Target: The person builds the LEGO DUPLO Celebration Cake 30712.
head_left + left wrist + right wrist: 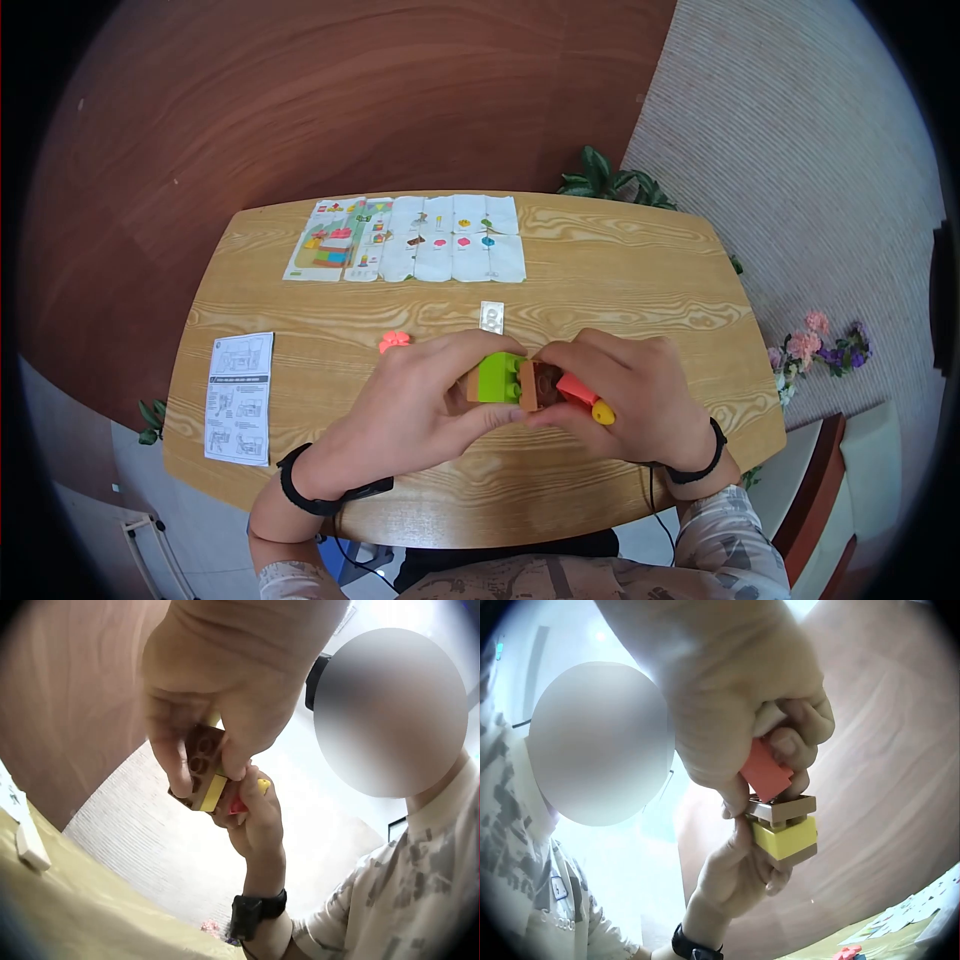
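In the head view my left hand (420, 405) grips a lime-green building brick (497, 378) with a brown plate (799, 856) on its underside; in the wrist views the green looks yellow. My right hand (640, 400) holds another brown plate (532, 387) against the studded side of the green brick, with a narrow gap showing between them in the right wrist view. Within the right hand's curled fingers are also a red brick (766, 771) and a small yellow piece (603, 412). Both hands meet above the table, fingertips close together.
A coral flower-shaped piece (396, 341) and a small pale rectangular piece (491, 316) lie beyond the hands. An unfolded picture sheet (430, 255) is at the table's far side. A printed instruction sheet (240, 400) lies at the left. The wooden table (620, 270) has a rounded near edge.
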Available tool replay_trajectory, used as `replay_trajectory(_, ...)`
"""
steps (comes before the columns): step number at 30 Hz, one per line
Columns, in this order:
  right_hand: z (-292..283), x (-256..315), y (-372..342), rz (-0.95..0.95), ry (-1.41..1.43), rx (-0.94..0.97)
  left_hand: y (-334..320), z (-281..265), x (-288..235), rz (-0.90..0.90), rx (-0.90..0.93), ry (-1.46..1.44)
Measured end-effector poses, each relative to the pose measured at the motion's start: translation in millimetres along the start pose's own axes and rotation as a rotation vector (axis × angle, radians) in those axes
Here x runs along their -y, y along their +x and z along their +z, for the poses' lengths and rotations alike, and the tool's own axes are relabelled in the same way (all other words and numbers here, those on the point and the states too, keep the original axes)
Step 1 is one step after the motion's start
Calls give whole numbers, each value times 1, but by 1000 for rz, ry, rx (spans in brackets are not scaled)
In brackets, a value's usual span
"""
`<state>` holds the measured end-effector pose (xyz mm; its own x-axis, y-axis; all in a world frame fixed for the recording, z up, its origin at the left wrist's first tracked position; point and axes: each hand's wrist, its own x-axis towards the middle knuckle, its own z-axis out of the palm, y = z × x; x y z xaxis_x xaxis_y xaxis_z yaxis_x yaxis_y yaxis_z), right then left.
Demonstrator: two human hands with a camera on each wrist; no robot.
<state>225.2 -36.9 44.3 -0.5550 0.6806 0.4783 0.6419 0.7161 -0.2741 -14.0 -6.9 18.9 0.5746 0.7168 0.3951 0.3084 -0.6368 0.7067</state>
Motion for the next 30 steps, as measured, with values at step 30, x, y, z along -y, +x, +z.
replay_trajectory(30, -2, -1, 1, 71, 292, 66, -5, 0, -10, 105, 7, 43)
